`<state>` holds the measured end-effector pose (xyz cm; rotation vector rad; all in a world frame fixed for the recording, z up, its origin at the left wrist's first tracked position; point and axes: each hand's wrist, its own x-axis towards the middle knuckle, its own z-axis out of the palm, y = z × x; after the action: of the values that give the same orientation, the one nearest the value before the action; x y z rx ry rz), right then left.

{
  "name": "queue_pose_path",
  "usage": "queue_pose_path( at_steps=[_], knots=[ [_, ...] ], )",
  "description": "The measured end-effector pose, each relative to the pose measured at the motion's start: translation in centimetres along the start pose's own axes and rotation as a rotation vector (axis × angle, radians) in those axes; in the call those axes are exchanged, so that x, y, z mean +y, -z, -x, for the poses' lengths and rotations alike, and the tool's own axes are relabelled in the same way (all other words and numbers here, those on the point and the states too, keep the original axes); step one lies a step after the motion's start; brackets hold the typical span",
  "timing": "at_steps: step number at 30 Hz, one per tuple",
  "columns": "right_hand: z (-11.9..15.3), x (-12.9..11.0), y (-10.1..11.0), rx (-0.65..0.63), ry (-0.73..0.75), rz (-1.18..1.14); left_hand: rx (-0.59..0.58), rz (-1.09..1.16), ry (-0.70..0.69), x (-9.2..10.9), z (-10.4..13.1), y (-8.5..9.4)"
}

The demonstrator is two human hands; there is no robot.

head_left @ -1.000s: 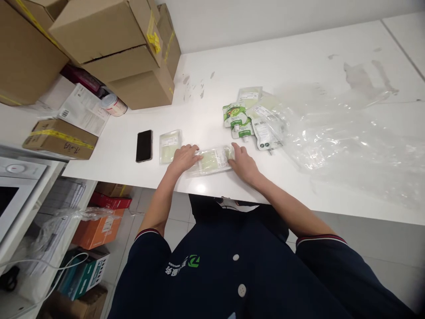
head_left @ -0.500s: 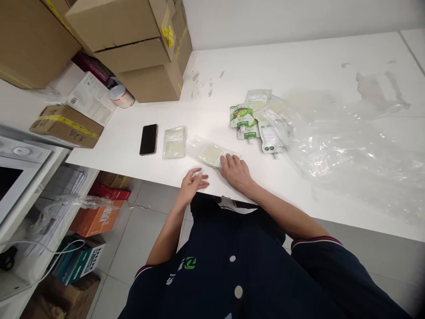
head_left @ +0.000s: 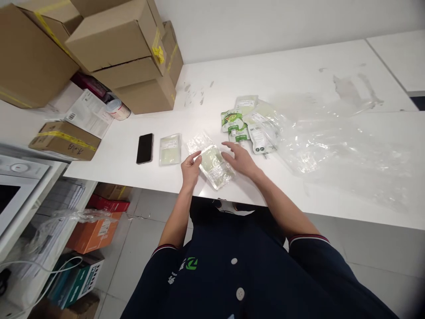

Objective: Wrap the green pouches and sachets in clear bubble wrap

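Observation:
A clear plastic sleeve with a pale green packet [head_left: 215, 167] inside lies slantwise on the white table between my hands. My left hand [head_left: 191, 169] is at its left edge, thumb and fingers brought together on the film in a pinch. On the other side, my right hand [head_left: 239, 158] has its thumb and fingers apart beside the packet, holding nothing. A second pale green packet [head_left: 170, 149] lies flat to the left, with a black phone [head_left: 144, 148] beyond it. Green-and-white pouches [head_left: 235, 122] are heaped behind my right hand.
Large clear plastic wrap [head_left: 335, 146] spreads over the right side of the white table [head_left: 285, 71]. Cardboard boxes [head_left: 142, 88] are stacked at the back left near a small tin [head_left: 117, 109]. A shelf with boxes stands at the lower left.
The sleeved packet has turned and now slants toward the table's front edge. My left hand has moved up to its edge, and my right hand has come off its top to its right side.

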<state>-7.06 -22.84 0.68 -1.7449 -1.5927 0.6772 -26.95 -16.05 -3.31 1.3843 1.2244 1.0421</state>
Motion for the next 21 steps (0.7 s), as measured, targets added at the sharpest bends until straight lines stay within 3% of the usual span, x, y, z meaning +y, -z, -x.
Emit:
queue_pose_path(
  at_steps=[4, 8, 11, 17, 21],
  knots=[
    [-3.0, 1.0, 1.0, -0.245, 0.081, -0.485, -0.114, 0.062, -0.022, 1.4, 0.1, -0.3],
    [-4.2, 0.6, 0.2, -0.161, 0.070, -0.643, -0.188, 0.035, -0.049, 2.5, -0.1, -0.2],
    [-4.2, 0.0, 0.4, -0.084, 0.030, -0.554, -0.181, -0.002, -0.085, 3.3, -0.2, 0.2],
    [-3.8, -1.5, 1.6, -0.170, 0.064, -0.089, -0.218, 0.030, -0.071, 4.3, 0.0, 0.6],
    [-3.9, -1.9, 1.3, -0.111, 0.185, 0.068, -0.211, -0.106, -0.042, 4.4, -0.2, 1.6]
  ],
)
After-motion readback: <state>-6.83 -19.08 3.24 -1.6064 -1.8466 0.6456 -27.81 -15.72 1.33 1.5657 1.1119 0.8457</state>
